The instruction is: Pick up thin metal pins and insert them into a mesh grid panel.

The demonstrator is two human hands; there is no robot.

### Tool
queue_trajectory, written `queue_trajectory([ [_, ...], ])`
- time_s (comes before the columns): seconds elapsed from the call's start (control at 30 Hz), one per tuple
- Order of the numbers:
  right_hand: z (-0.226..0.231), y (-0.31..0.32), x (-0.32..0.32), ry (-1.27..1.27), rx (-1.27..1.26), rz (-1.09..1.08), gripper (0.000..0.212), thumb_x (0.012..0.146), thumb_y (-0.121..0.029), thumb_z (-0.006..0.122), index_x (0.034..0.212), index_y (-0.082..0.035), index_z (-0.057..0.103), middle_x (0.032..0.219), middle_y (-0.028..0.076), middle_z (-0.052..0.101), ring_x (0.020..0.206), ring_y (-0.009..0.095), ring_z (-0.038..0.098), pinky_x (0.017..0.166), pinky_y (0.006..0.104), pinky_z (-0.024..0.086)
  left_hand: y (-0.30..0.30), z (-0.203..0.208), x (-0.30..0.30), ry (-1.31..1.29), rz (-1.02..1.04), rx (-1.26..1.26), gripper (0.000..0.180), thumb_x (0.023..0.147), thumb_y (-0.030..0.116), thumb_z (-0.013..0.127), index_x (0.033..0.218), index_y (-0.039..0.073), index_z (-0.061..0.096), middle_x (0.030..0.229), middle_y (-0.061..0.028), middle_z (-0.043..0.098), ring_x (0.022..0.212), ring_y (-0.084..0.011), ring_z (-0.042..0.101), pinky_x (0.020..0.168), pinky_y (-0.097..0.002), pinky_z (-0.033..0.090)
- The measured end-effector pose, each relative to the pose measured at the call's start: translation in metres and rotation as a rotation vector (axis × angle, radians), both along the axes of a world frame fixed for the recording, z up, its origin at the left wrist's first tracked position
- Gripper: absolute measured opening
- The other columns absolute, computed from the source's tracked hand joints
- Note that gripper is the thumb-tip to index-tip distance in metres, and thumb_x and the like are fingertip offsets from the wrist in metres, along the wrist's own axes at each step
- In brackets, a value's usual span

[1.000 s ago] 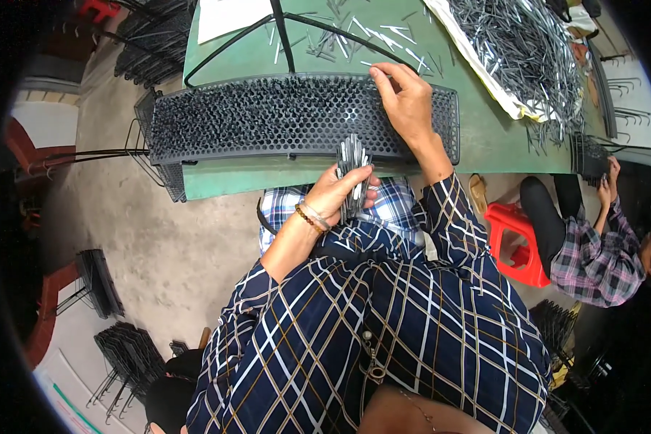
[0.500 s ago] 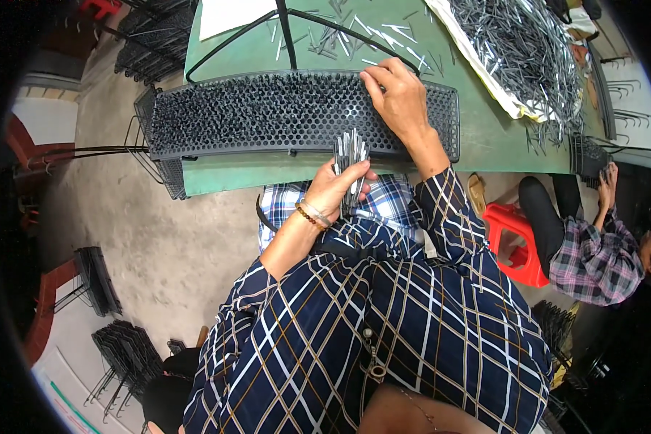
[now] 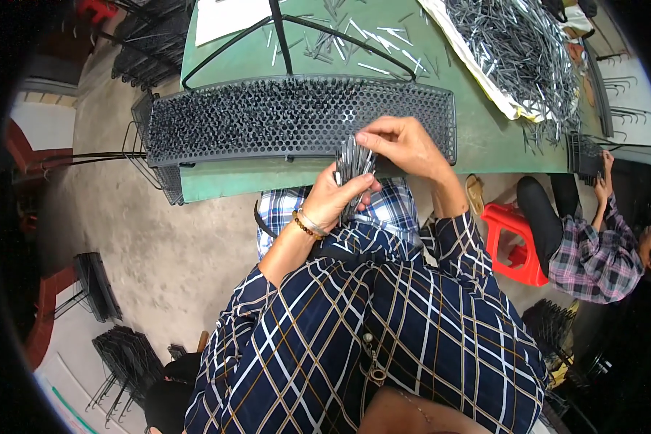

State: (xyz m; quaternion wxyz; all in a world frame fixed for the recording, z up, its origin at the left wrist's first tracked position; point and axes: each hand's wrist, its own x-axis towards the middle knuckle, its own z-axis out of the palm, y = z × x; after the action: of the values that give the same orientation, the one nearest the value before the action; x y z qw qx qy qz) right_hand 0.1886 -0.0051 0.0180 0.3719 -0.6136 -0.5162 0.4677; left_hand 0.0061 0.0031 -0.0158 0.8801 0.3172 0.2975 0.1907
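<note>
The right hand [image 3: 405, 148] had been moved from the far edge of the black tray [image 3: 416, 116] to the tips of the rods [image 3: 351, 163] since the frame half a second earlier; the left hand [image 3: 336, 195] had been kept in nearly the same place.

A green table [image 3: 231, 177] was noted, with the perforated tray set along its near edge. The tray's left and middle holes were crowded with dark rods; open holes were seen toward its right end. Beyond it, loose rods [image 3: 383, 36] were scattered near a white sheet [image 3: 224, 20], and a large heap [image 3: 528, 50] was held in a white bag [image 3: 482, 76] at the right. A grey floor [image 3: 173, 253], a red stool [image 3: 510, 246] and a seated co-worker [image 3: 593, 257] were observed.

The bundle of rods was gripped upright in the closed left hand, just before the tray. The right hand was partly curled, thumb and forefinger brought to the bundle's top; whether a rod was pinched there could not be told.
</note>
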Motion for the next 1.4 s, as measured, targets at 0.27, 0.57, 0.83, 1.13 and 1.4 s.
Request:
queue_trajectory([
  [0.27, 0.004, -0.005, 0.007, 0.209, -0.117, -0.263, 0.022, 0.083, -0.020, 0.065, 0.087, 0.001, 0.067, 0.068, 0.002, 0.062, 0.055, 0.006, 0.052, 0.049, 0.0193, 0.039, -0.003, -0.006, 0.004, 0.042, -0.012, 0.005, 0.014, 0.087, 0.013, 0.060, 0.095, 0.004, 0.053, 0.082, -0.0084, 0.063, 0.061, -0.0099, 0.056, 0.052, -0.0225, 0.046],
  [0.57, 0.007, 0.018, 0.025, 0.250, 0.136, -0.462, 0.021, 0.084, -0.015, 0.064, 0.094, 0.003, 0.064, 0.074, 0.005, 0.064, 0.058, 0.009, 0.060, 0.050, 0.0190, 0.045, -0.002, -0.010, 0.005, 0.039, 0.010, -0.067, 0.014, 0.088, 0.015, 0.059, 0.094, 0.004, 0.053, 0.082, -0.0082, 0.062, 0.062, -0.0100, 0.055, 0.052, -0.0221, 0.047],
  [0.83, 0.003, 0.017, 0.023, 0.246, 0.077, -0.423, 0.018, 0.084, -0.015, 0.064, 0.091, 0.001, 0.064, 0.075, 0.004, 0.064, 0.060, 0.009, 0.060, 0.052, 0.0184, 0.045, 0.000, -0.007, 0.003, 0.060, 0.049, -0.123, 0.015, 0.088, 0.017, 0.058, 0.095, 0.004, 0.054, 0.083, -0.0079, 0.061, 0.061, -0.0107, 0.055, 0.051, -0.0226, 0.047],
  [1.13, -0.015, 0.048, 0.033, -0.104, 0.517, -0.518, 0.019, 0.086, -0.012, 0.062, 0.096, 0.003, 0.062, 0.080, 0.004, 0.065, 0.070, 0.010, 0.061, 0.062, 0.0218, 0.048, -0.001, -0.006, 0.005, 0.106, 0.037, -0.105, 0.014, 0.089, 0.016, 0.057, 0.096, 0.005, 0.051, 0.082, -0.0075, 0.060, 0.060, -0.0110, 0.054, 0.050, -0.0233, 0.046],
  [1.4, -0.017, 0.052, 0.029, -0.397, 0.623, -0.388, 0.014, 0.084, -0.010, 0.063, 0.094, 0.000, 0.064, 0.077, 0.006, 0.066, 0.068, 0.011, 0.062, 0.063, 0.0236, 0.048, -0.001, -0.012, 0.001, 0.058, 0.020, -0.139, 0.019, 0.088, 0.018, 0.059, 0.100, 0.005, 0.051, 0.084, -0.0080, 0.062, 0.064, -0.0117, 0.056, 0.054, -0.0240, 0.048],
])
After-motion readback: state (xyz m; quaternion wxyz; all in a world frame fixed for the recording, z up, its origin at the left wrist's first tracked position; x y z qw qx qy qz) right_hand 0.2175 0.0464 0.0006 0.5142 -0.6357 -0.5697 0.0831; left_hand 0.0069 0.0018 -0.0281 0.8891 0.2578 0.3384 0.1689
